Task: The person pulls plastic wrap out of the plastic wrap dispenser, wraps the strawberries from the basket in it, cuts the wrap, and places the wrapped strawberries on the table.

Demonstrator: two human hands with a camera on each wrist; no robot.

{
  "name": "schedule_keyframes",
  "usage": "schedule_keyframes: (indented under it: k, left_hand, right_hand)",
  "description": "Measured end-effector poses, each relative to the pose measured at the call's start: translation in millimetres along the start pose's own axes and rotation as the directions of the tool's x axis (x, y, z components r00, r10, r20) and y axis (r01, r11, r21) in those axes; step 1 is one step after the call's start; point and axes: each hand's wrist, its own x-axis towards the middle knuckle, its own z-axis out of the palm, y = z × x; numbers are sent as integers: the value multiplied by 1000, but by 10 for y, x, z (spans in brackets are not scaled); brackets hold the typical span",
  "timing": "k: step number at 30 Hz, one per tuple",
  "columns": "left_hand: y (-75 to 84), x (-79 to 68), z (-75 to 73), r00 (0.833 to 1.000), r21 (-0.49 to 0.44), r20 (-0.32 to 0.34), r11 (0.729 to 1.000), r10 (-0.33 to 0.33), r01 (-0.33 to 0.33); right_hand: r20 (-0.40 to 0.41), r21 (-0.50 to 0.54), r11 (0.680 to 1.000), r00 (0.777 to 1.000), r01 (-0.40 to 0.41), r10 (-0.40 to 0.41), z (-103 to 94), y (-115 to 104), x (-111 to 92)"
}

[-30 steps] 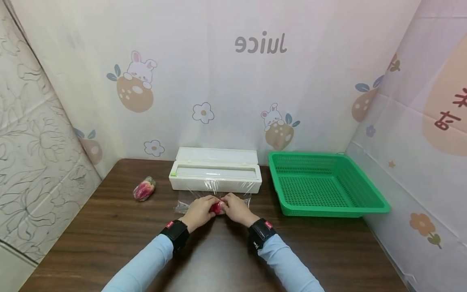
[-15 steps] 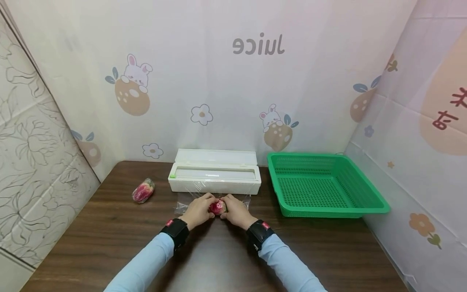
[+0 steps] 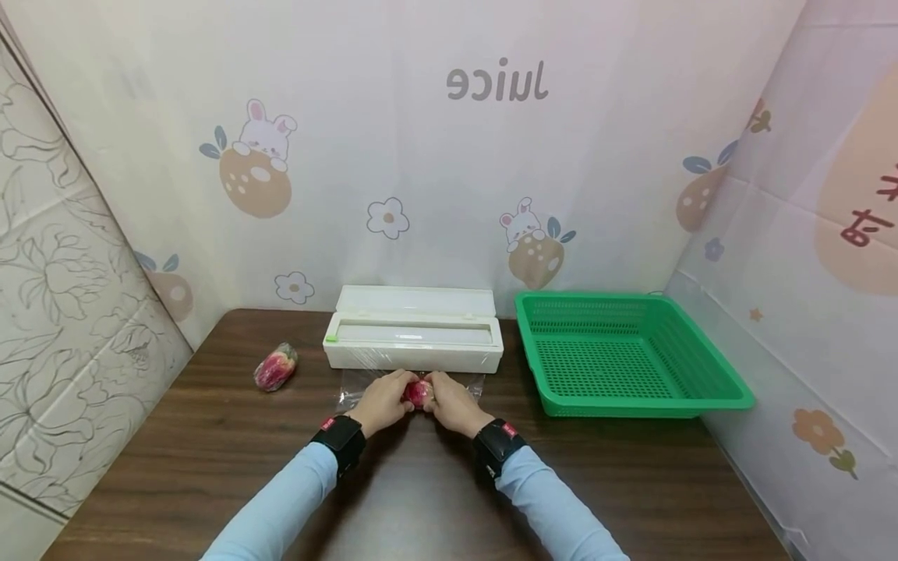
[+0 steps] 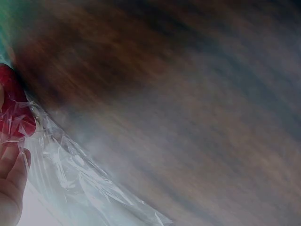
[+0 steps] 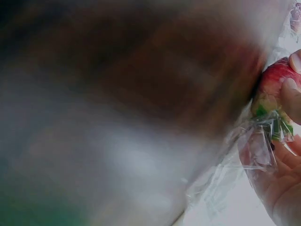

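Note:
A red fruit with a yellowish, green-leafed end (image 3: 419, 394) lies between the two hands, partly covered by clear cling film (image 3: 353, 386). My left hand (image 3: 382, 401) grips its red end, which shows under crinkled film in the left wrist view (image 4: 19, 117). At the other end, my right hand (image 3: 454, 403) holds the fruit with fingers and thumb; the right wrist view shows film bunched around the green leaves (image 5: 275, 125). Behind the hands stands a white cling film dispenser (image 3: 414, 358), lid raised, the film running from it down to the fruit.
A film-wrapped fruit (image 3: 277, 367), red and yellow-green, lies on the brown wooden table (image 3: 210, 467) at the left. To the right of the dispenser stands a green plastic basket (image 3: 645, 407). A printed curtain (image 3: 449, 156) hangs behind the table.
The fruit has turned in the fingers, and more of its red side faces up. Film that stood in stretched streaks above the hands now lies lower. Both hands stay in nearly the same place.

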Motion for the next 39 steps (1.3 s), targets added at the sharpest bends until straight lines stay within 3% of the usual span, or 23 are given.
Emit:
schedule_keyframes:
  k: [10,18,21,28,39]
  left_hand:
    - [-11,51,0,996,7,75,999,-38,38]
    - [-38,65,18,999,21,38,1000,-19,18]
    - [-54,89,-28,998,4,56,1000,-22,22]
    - [-91,137,-123,991,-45,132,998,-33,40]
    - [-88,159,-109,994,-116,91,990,-67,77]
  right_hand:
    - [33,-3,1000,999,-8,8,-79,-19,79]
    - [104,83,994,992,-77,68,-119,-51,112]
    - [140,90,988,984,-125,111,-153,-74,118]
    - [40,36,997,997,-69,67,-143,-69,119]
    - [-1,14,999,999,-45,45,-114,-15,159]
